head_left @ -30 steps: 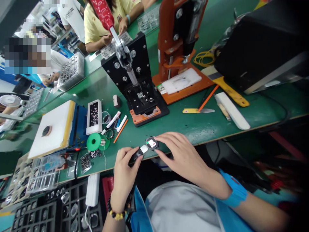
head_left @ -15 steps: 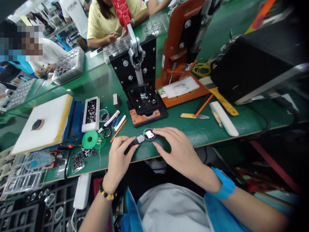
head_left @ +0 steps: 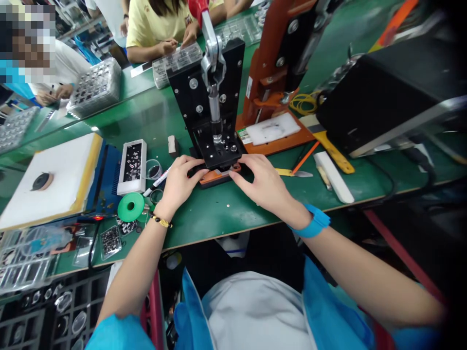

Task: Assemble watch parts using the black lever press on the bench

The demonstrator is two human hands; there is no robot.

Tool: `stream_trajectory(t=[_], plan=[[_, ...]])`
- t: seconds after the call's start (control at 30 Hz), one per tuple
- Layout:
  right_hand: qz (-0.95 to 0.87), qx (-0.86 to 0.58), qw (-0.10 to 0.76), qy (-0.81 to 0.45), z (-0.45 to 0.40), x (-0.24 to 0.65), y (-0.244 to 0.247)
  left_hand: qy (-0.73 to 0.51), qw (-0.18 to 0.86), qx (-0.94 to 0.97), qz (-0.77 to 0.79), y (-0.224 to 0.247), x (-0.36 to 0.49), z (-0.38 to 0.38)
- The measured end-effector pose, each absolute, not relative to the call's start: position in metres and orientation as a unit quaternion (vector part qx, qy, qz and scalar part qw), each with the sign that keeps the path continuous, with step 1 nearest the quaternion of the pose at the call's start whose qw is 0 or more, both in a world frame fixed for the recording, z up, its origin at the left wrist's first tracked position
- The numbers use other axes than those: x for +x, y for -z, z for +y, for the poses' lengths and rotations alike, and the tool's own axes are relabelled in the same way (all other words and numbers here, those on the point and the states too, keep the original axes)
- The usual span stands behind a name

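Observation:
In the head view, both hands reach in under the head of a black toggle press [head_left: 206, 104]. My left hand [head_left: 181, 182] is closed at the left of the press's orange base plate [head_left: 215, 180], thumb and forefinger pinching the dark strap end of a smartwatch. My right hand [head_left: 260, 182] comes in from the right, its thumb and fingers closed at the watch's other side. Just a pale grey part of the smartwatch [head_left: 222, 171] shows between the hands; the press head hides its round face. The press's red handle [head_left: 198, 8] points up.
An orange press [head_left: 260, 73] stands behind right, near a yellow-handled scraper [head_left: 335, 150] and a black box [head_left: 383, 97]. On the left are a green spool [head_left: 130, 207], a white parts box [head_left: 132, 167] and a white-topped blue unit [head_left: 58, 180]. Co-workers sit across the bench.
Both hands have moved forward, carrying the smartwatch from the bench's front edge in under the press head. Its lit screen, visible before, is now hidden. The camera view has shifted slightly.

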State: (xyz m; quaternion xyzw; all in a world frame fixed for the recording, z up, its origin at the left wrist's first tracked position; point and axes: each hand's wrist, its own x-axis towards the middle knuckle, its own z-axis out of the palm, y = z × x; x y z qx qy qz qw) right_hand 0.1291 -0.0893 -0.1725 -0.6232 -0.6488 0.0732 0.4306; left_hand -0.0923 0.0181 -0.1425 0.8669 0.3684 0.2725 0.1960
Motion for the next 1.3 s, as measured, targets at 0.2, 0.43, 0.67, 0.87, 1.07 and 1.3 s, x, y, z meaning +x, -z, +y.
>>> stream_trajectory(t=[0.2,0.43,0.67,0.87,1.07,1.3], plan=[[-0.675,-0.603,0.421,-0.057,-0.09,0.128,0.174,-0.299,0.221,0.856,0.36,0.144,-0.1,0.009],[-0.685,-0.606,0.401,-0.054,-0.093,0.127,0.175,-0.292,0.253,0.852,0.354,0.141,-0.106,0.011],[-0.689,-0.609,0.39,-0.044,-0.097,0.123,0.175,-0.317,0.249,0.849,0.341,0.146,-0.107,0.013],[-0.684,-0.617,0.385,-0.052,-0.097,0.122,0.181,-0.309,0.218,0.861,0.341,0.151,-0.107,0.014],[-0.679,-0.618,0.388,-0.077,-0.099,0.119,0.184,-0.285,0.299,0.84,0.352,0.153,-0.116,0.021],[-0.645,-0.627,0.42,-0.12,-0.107,0.133,0.183,-0.3,0.38,0.789,0.379,0.152,-0.12,0.021]])
